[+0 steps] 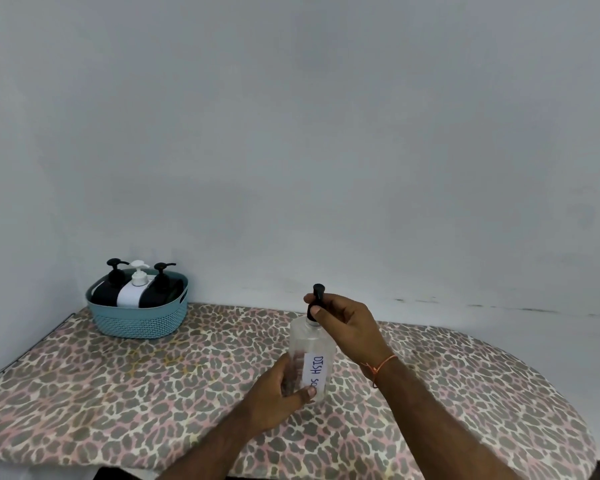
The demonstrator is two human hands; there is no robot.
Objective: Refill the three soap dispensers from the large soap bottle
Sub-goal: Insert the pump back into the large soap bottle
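Fingers of the right hand are pinched on the black pump top, directly above the upright clear plastic labelled bottle gripped by the left hand.

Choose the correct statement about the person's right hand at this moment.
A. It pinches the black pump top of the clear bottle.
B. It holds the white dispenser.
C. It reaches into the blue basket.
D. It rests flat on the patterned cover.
A: the right hand pinches the black pump top of the clear bottle, whose body the left hand grips.
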